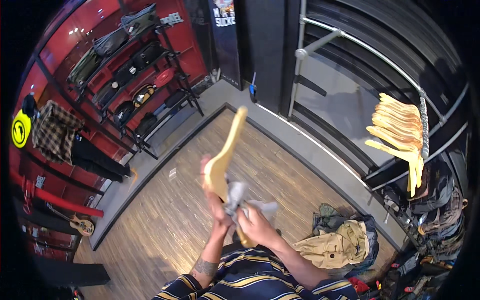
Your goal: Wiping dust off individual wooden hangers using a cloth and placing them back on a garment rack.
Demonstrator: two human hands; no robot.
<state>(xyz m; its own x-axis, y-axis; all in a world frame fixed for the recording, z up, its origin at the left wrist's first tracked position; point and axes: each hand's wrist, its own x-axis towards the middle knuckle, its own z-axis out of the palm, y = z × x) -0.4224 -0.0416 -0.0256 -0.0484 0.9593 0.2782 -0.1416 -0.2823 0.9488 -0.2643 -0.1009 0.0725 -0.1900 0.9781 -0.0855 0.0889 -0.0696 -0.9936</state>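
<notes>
A pale wooden clothes hanger (223, 159) is held up in front of my body, one arm pointing away from me and the other end showing low near my shirt. My left hand (216, 204) grips it from the left, fingers partly hidden behind the wood. A light grey cloth (237, 192) is bunched against the hanger's lower part. My right hand (256, 226) is closed on this cloth, pressing it around the wood; its fingertips are partly covered by the folds.
Several wooden hangers (397, 122) hang on a metal rail at the right. Below lie folded tan trousers (345, 245) on the wooden floor (165, 220), beside piled dark clothes (440, 210). At the left stand a bag shelf (135, 67), a plaid shirt (55, 130) and a small guitar (82, 225).
</notes>
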